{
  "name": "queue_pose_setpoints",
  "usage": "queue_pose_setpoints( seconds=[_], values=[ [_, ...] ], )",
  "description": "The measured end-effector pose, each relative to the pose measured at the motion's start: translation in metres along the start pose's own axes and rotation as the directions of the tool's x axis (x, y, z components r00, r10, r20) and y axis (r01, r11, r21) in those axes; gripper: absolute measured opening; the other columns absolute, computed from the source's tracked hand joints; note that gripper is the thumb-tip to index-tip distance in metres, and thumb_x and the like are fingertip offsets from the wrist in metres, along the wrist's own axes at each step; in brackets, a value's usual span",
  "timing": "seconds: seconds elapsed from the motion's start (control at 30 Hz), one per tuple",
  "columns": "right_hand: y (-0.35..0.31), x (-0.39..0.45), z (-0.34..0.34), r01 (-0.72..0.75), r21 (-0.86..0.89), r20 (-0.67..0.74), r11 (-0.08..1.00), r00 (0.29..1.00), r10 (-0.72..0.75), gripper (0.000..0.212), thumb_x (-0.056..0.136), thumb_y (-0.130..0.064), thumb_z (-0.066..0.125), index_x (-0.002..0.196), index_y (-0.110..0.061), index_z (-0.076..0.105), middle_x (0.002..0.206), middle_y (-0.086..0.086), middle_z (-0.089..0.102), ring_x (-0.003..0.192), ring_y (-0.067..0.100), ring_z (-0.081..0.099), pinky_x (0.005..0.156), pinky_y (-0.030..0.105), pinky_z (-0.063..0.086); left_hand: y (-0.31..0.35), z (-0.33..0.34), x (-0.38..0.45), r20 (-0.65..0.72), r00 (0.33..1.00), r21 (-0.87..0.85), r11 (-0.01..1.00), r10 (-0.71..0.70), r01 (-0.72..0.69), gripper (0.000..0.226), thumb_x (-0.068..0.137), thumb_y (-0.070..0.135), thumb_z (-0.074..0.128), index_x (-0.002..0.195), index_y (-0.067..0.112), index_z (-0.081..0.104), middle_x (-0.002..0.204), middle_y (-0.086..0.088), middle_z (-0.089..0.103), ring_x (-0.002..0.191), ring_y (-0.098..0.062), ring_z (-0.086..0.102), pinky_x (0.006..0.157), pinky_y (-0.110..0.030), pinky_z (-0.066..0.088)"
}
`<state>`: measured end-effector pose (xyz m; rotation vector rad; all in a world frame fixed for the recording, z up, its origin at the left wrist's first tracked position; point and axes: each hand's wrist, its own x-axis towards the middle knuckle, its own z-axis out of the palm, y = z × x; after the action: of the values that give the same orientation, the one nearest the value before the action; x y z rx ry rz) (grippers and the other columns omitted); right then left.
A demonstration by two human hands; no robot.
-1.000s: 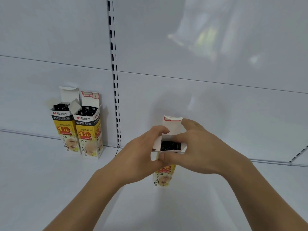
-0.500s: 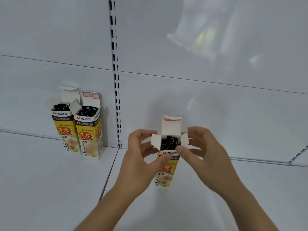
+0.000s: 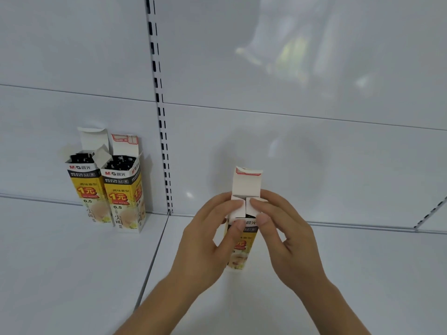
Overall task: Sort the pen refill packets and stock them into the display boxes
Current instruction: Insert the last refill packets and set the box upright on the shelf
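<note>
Two hands, left hand (image 3: 205,240) and right hand (image 3: 285,240), pinch the display box (image 3: 242,250) upright between them.

My left hand (image 3: 205,240) and right hand (image 3: 285,240) are bare, no rings, gloves or watch on them, nails cut short and unpainted, and both forearms show uncovered, without any sleeve
</note>
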<state>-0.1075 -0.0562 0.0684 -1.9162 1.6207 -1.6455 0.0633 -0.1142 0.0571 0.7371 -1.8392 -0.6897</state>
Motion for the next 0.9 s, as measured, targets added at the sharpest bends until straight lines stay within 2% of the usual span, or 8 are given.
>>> queue_pose_setpoints(
  seconds=[0.1,0.2,0.33,0.43,0.5,0.57,0.67,0.9],
  values=[
    [-0.001,0.006,-0.001,0.023,0.023,-0.001,0.999,1.0,-0.023,0.019,0.104,-0.029,0.063,0.12,-0.029,0.074,0.141,-0.021,0.061,0.128,0.008,0.062,0.091,0.014,0.054,0.001,-0.005,0.01,0.039,0.998,0.019,0.999,0.049,-0.05,0.025,0.108,0.035,0.051,0.128,0.034,0.066,0.144,0.02,0.055,0.128,-0.004,0.058,0.092,-0.01,0.049],
    [0.003,0.008,-0.004,0.048,-0.008,-0.008,0.999,0.999,-0.049,0.016,0.101,-0.021,0.069,0.115,-0.021,0.078,0.141,-0.012,0.064,0.125,0.011,0.065,0.091,0.019,0.057,0.006,-0.009,0.016,0.078,0.997,-0.041,0.999,-0.028,0.031,0.021,0.108,0.035,0.053,0.123,0.044,0.064,0.136,0.026,0.06,0.125,-0.001,0.06,0.09,-0.011,0.05],
    [-0.001,0.009,-0.007,0.042,0.008,0.007,0.999,0.999,-0.042,0.019,0.096,-0.041,0.069,0.11,-0.03,0.074,0.132,-0.019,0.069,0.12,0.012,0.068,0.09,0.023,0.059,0.005,-0.013,0.017,0.099,0.977,-0.145,0.968,-0.191,0.204,0.031,0.09,0.052,0.062,0.12,0.047,0.058,0.122,0.031,0.067,0.114,-0.001,0.064,0.087,-0.019,0.056],
    [-0.006,0.01,-0.007,-0.071,0.078,-0.028,0.994,0.997,0.073,0.016,0.093,-0.049,0.071,0.093,-0.034,0.063,0.122,-0.022,0.073,0.11,0.008,0.072,0.084,0.027,0.062,0.003,-0.015,0.016,0.108,0.974,-0.154,0.964,-0.2,0.215,0.038,0.084,0.059,0.064,0.118,0.047,0.054,0.125,0.029,0.068,0.112,-0.004,0.066,0.087,-0.025,0.058],
    [-0.01,0.013,-0.01,-0.098,0.088,-0.028,0.991,0.995,0.1,0.015,0.089,-0.049,0.07,0.097,-0.041,0.061,0.118,-0.023,0.074,0.104,0.01,0.074,0.084,0.027,0.062,0.003,-0.017,0.017,0.114,0.979,-0.163,0.969,-0.168,0.185,0.04,0.085,0.06,0.065,0.121,0.052,0.049,0.127,0.029,0.067,0.114,-0.005,0.067,0.089,-0.023,0.057],
    [-0.009,0.014,-0.012,-0.06,0.069,-0.006,0.996,0.998,0.061,0.018,0.092,-0.044,0.071,0.11,-0.045,0.066,0.119,-0.02,0.074,0.101,0.012,0.075,0.081,0.026,0.062,0.003,-0.018,0.017,0.121,0.986,-0.13,0.983,-0.111,0.127,0.044,0.089,0.066,0.061,0.13,0.059,0.046,0.13,0.031,0.065,0.117,-0.003,0.065,0.087,-0.018,0.056],
    [0.002,0.015,-0.013,0.079,-0.027,-0.007,0.997,0.997,-0.079,0.022,0.098,-0.029,0.071,0.12,-0.027,0.076,0.123,-0.014,0.073,0.108,0.013,0.073,0.086,0.024,0.06,0.001,-0.019,0.019,0.14,0.986,-0.059,0.993,-0.09,0.099,0.047,0.093,0.074,0.052,0.138,0.059,0.05,0.129,0.03,0.064,0.113,-0.005,0.066,0.083,-0.022,0.058],
    [0.015,0.017,-0.014,0.3,-0.193,0.102,0.934,0.953,-0.285,0.026,0.104,-0.029,0.065,0.125,-0.022,0.077,0.135,-0.006,0.067,0.118,0.012,0.066,0.093,0.029,0.058,-0.007,-0.018,0.017,0.111,0.994,-0.025,1.0,0.022,-0.019,0.037,0.107,0.046,0.046,0.134,0.032,0.068,0.143,0.017,0.061,0.131,-0.006,0.059,0.093,-0.017,0.054]
  ],
)
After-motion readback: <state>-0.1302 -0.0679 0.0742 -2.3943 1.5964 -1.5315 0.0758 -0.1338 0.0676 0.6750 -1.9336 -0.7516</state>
